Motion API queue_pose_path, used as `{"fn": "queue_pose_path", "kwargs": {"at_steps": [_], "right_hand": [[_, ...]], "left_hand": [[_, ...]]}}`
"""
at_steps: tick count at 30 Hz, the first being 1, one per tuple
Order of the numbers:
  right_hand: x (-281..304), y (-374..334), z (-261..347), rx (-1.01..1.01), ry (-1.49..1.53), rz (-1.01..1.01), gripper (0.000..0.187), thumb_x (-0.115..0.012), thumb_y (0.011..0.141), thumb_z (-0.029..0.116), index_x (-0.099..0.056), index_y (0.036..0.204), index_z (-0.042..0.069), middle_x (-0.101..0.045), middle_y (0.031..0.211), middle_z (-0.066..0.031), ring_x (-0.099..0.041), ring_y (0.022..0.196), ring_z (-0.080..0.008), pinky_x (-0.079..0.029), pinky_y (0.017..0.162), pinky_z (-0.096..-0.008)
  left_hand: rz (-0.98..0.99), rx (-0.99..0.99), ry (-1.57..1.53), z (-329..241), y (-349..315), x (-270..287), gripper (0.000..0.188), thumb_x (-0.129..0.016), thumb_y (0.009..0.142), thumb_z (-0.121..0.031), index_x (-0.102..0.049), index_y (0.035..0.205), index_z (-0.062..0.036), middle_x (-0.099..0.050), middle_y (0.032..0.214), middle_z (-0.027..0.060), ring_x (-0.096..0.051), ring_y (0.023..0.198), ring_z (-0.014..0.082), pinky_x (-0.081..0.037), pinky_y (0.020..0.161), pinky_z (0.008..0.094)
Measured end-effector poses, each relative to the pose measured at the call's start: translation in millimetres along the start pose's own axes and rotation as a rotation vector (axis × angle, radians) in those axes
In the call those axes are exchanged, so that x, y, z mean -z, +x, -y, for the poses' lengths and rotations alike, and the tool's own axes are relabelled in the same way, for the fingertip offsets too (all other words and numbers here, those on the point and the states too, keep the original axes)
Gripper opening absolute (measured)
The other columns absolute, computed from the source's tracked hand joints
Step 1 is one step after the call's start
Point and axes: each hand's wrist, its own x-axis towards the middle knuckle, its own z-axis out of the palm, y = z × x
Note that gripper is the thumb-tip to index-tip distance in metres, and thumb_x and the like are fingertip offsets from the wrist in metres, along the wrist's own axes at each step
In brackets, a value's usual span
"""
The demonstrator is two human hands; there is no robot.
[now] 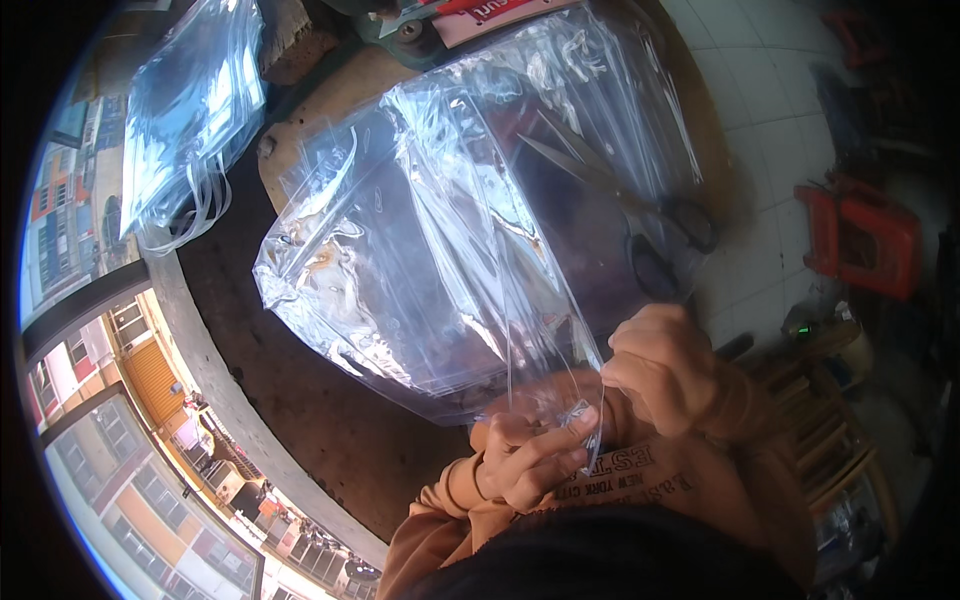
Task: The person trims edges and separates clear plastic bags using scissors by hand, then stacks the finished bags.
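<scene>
A thin edge of clear plastic sheet [594, 445] runs between my two hands, close to my chest. My left hand [530, 462] pinches a crumpled bit of it between thumb and fingers. Higher and to the right, my right hand [658, 365] is closed in a fist-like pinch at the same strip; its fingertips are partly hidden. Beyond my hands spreads a wide, glossy pile of clear plastic sheets [440, 250], creased and layered. Scissors [605, 183] with black handles lie on its right part, blades slightly apart and pointing far left.
Another stack of clear plastic with thin loops [195, 110] sits at the far left. A dark metal fixture [412, 40] and a wooden block [295, 38] stand at the back. A red plastic stool [862, 238] is on the tiled floor, right. Window ledge [225, 370] at left.
</scene>
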Motion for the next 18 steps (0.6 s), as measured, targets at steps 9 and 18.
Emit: {"fn": "queue_pose_path", "kwargs": {"at_steps": [9,18], "right_hand": [[-20.8,53.1,-68.6,-0.312,-0.28,-0.289,0.012,-0.056,0.08,-0.004,-0.05,0.088,0.002,-0.053,0.083,-0.0105,-0.055,0.076,-0.0272,-0.045,0.066,-0.0348],[35.3,96.1,-218.1,-0.416,-0.792,-0.426,0.012,-0.048,0.081,-0.001,-0.048,0.093,-0.002,-0.054,0.088,-0.0228,-0.055,0.082,-0.0401,-0.047,0.072,-0.044]], "left_hand": [[0.074,-0.114,0.006,-11.5,-16.6,-2.6,0.021,-0.063,0.067,-0.003,-0.06,0.087,-0.0004,-0.063,0.112,0.0147,-0.043,0.065,0.0133,-0.035,0.055,0.0235],[0.159,0.024,-0.035,-19.9,-31.2,13.0,0.017,-0.069,0.064,-0.006,-0.066,0.079,-0.0013,-0.068,0.09,0.0068,-0.055,0.065,0.0139,-0.04,0.064,0.0297]]}}
